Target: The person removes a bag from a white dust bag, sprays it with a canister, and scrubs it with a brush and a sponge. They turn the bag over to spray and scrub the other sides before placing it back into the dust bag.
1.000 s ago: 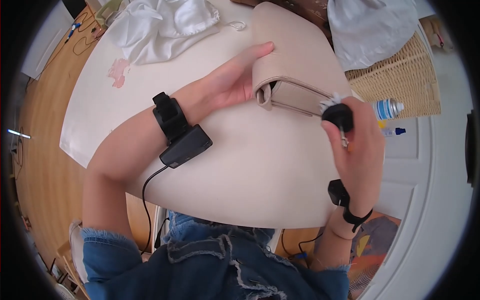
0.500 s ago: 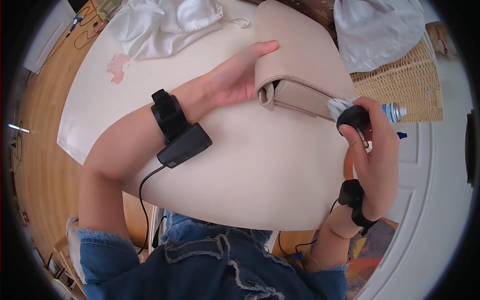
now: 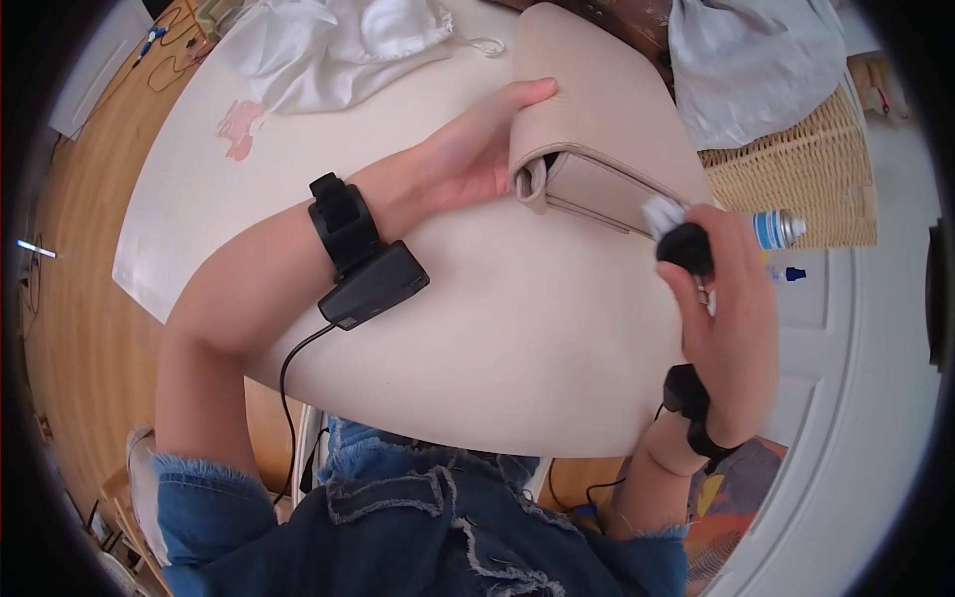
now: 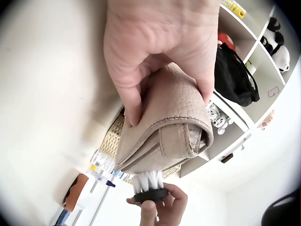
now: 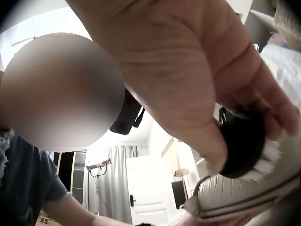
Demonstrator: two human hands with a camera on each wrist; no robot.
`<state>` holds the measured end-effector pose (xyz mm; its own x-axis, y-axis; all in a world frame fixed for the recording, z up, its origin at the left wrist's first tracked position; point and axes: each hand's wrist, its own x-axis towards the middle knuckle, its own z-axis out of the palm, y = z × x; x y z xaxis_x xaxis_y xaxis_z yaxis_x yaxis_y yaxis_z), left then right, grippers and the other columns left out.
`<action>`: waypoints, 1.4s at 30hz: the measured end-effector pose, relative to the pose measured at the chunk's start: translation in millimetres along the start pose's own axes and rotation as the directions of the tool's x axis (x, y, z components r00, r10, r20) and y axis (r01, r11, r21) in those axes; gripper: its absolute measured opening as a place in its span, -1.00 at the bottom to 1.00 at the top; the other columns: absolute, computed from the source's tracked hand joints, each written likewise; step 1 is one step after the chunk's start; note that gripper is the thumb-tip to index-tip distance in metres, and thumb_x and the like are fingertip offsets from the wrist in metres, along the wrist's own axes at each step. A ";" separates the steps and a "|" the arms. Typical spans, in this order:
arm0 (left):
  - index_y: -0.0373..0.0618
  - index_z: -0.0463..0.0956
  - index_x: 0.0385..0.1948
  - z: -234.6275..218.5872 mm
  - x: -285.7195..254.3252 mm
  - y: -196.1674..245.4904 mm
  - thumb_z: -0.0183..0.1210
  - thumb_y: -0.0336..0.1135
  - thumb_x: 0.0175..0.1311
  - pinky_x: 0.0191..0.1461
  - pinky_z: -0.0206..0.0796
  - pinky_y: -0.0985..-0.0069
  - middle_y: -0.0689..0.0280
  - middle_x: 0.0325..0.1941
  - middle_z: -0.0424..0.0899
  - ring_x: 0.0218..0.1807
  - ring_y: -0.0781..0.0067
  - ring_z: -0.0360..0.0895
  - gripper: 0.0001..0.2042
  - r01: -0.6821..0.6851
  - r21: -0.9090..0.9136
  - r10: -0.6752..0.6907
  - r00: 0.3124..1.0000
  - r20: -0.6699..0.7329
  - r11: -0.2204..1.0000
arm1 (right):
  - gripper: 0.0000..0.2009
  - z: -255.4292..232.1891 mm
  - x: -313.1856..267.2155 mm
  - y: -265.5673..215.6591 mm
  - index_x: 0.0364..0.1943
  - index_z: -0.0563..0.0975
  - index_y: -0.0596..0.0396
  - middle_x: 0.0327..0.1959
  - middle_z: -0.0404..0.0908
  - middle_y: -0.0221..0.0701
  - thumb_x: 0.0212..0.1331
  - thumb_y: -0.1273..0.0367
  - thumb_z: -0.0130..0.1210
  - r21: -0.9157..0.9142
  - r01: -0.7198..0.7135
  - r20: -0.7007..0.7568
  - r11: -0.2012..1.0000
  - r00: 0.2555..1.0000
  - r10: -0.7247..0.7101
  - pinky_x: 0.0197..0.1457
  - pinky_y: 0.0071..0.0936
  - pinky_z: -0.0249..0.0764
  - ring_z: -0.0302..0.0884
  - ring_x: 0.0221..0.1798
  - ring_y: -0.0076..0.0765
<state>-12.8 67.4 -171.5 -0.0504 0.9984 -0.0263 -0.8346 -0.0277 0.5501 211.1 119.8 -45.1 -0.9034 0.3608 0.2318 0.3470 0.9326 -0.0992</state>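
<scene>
A beige leather handbag [image 3: 602,124] with a folded flap lies across the far side of the table. My left hand [image 3: 468,159] grips its near left end, thumb on top and fingers below. In the left wrist view, thumb and fingers straddle the bag's body [image 4: 174,101], whose stitched, layered side shows. My right hand [image 3: 736,298] pinches a round black brush [image 3: 686,249] with white bristles. The bristles are right at the bag's lower right edge. In the right wrist view, thumb and fingers curl around the black brush back [image 5: 242,146].
White satin cloth [image 3: 328,55] lies at the back left, near a pink patch [image 3: 239,127] on the table [image 3: 497,328]. Past the bag are another white cloth [image 3: 751,75], a woven basket [image 3: 806,169], a spray can [image 3: 776,230] and a blue-capped bottle [image 3: 793,275].
The brush in my right hand moved right and away along the bag's lower edge, then back a little to the left. My left hand keeps its grip on the handbag.
</scene>
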 end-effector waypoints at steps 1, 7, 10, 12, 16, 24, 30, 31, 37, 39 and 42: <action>-0.15 0.27 0.22 1.6 -0.1 0.0 -0.01 0.03 0.38 0.19 0.42 0.35 0.26 0.17 0.48 0.17 0.38 0.47 -0.48 0.002 0.042 -0.001 1.000 -0.009 0.999 | -0.66 -4.0 -2.1 3.1 -0.05 0.42 0.05 -0.15 0.37 -0.23 0.07 0.40 0.20 0.012 -0.078 0.031 0.997 0.997 0.077 -0.31 -0.24 0.45 0.51 -0.29 -0.03; -0.16 0.28 0.21 -1.2 3.4 -1.8 -0.02 0.01 0.39 0.21 0.41 0.33 0.25 0.16 0.49 0.16 0.38 0.48 -0.49 0.017 0.015 -0.017 1.000 0.010 1.000 | -0.64 39.8 9.0 -26.1 -0.04 0.45 0.07 -0.19 0.37 -0.23 0.02 0.44 0.20 -0.080 0.185 -0.112 0.980 0.975 -0.193 -0.28 -0.29 0.45 0.48 -0.21 -0.09; -0.16 0.31 0.17 -5.0 1.4 0.1 -0.01 0.01 0.39 0.20 0.42 0.35 0.25 0.11 0.53 0.13 0.39 0.51 -0.51 0.009 -0.017 -0.008 0.999 0.051 1.000 | -0.60 59.1 15.7 -32.5 -0.01 0.46 0.07 -0.15 0.38 -0.21 0.01 0.42 0.25 -0.035 0.331 -0.106 0.943 0.937 -0.333 -0.27 -0.23 0.44 0.49 -0.19 -0.05; -0.17 0.32 0.16 0.7 -0.6 1.6 -0.01 0.00 0.39 0.19 0.43 0.37 0.25 0.10 0.54 0.11 0.39 0.52 -0.52 -0.001 -0.018 0.001 1.000 -0.013 1.000 | -0.61 54.7 16.0 -31.7 -0.04 0.48 0.05 -0.18 0.38 -0.22 -0.02 0.43 0.26 -0.021 0.346 -0.060 0.938 0.936 -0.347 -0.27 -0.26 0.44 0.48 -0.19 -0.08; -0.14 0.31 0.12 -2.4 0.6 3.8 -0.06 0.00 0.41 0.00 0.57 0.50 0.30 0.00 0.58 -0.03 0.48 0.60 -0.56 -0.006 -0.019 0.006 1.000 -0.010 1.000 | -0.63 20.7 3.5 -18.4 -0.07 0.49 0.05 -0.19 0.39 -0.23 -0.05 0.46 0.26 -0.084 0.119 0.137 0.989 0.985 -0.107 -0.26 -0.26 0.44 0.47 -0.21 -0.08; -0.16 0.31 0.14 -4.8 4.6 -0.7 -0.04 -0.01 0.40 0.06 0.52 0.44 0.25 0.05 0.56 0.02 0.42 0.58 -0.54 0.005 -0.032 -0.006 1.000 -0.029 0.999 | -0.63 30.4 8.7 -26.4 -0.09 0.50 0.10 -0.17 0.40 -0.23 -0.07 0.56 0.22 0.002 0.225 -0.057 0.974 0.973 -0.225 -0.23 -0.35 0.46 0.48 -0.22 -0.06; -0.19 0.30 0.12 -5.3 2.9 0.0 0.02 0.00 0.36 -0.09 0.59 0.52 0.26 -0.01 0.58 -0.08 0.47 0.62 -0.52 0.002 -0.046 -0.005 0.999 -0.045 0.999 | -0.61 30.9 4.9 -20.9 -0.06 0.50 0.09 -0.13 0.40 -0.24 -0.08 0.53 0.22 0.006 0.260 0.048 0.966 0.964 -0.260 -0.20 -0.33 0.46 0.47 -0.15 -0.08; -0.20 0.31 0.11 -5.8 2.4 0.4 0.03 -0.01 0.35 -0.10 0.60 0.52 0.26 -0.01 0.59 -0.08 0.47 0.62 -0.53 0.018 -0.050 -0.019 0.999 -0.029 0.999 | -0.61 23.3 0.3 -15.3 -0.06 0.50 0.09 -0.13 0.39 -0.25 -0.07 0.52 0.23 -0.017 0.127 0.132 0.992 0.984 -0.123 -0.20 -0.32 0.45 0.46 -0.15 -0.09; -0.16 0.27 0.20 -9.6 3.1 1.2 -0.04 -0.01 0.39 0.12 0.48 0.36 0.22 0.15 0.50 0.12 0.35 0.53 -0.50 0.064 0.061 -0.066 0.997 0.033 0.996 | -0.59 11.6 7.6 -6.6 -0.03 0.49 0.06 -0.11 0.40 -0.25 -0.05 0.50 0.25 0.227 0.058 0.028 0.972 0.997 -0.066 -0.15 -0.31 0.47 0.48 -0.15 -0.08; -0.15 0.26 0.21 -1.8 2.0 -1.9 -0.04 0.00 0.38 0.11 0.48 0.34 0.22 0.15 0.50 0.11 0.35 0.53 -0.50 0.071 0.095 -0.071 0.997 -0.010 0.993 | -0.59 33.1 13.3 -21.8 -0.03 0.49 0.05 -0.11 0.40 -0.25 -0.05 0.49 0.26 0.260 0.164 -0.041 0.952 0.987 -0.158 -0.14 -0.31 0.48 0.48 -0.15 -0.07; -0.13 0.25 0.22 3.7 0.0 -0.7 -0.03 0.02 0.37 0.10 0.48 0.33 0.23 0.14 0.50 0.08 0.36 0.54 -0.49 0.081 0.133 -0.074 0.996 -0.058 0.988 | -0.59 37.9 14.6 -24.1 -0.02 0.49 0.06 -0.08 0.40 -0.24 -0.04 0.48 0.26 0.231 0.254 -0.088 0.939 0.967 -0.240 -0.13 -0.33 0.48 0.49 -0.15 -0.07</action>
<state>-10.2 67.6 -168.8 -0.0202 0.9932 -0.1150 -0.7558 0.0602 0.6520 180.0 102.3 -76.0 -0.9344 0.1258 0.3332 0.0382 0.9655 -0.2576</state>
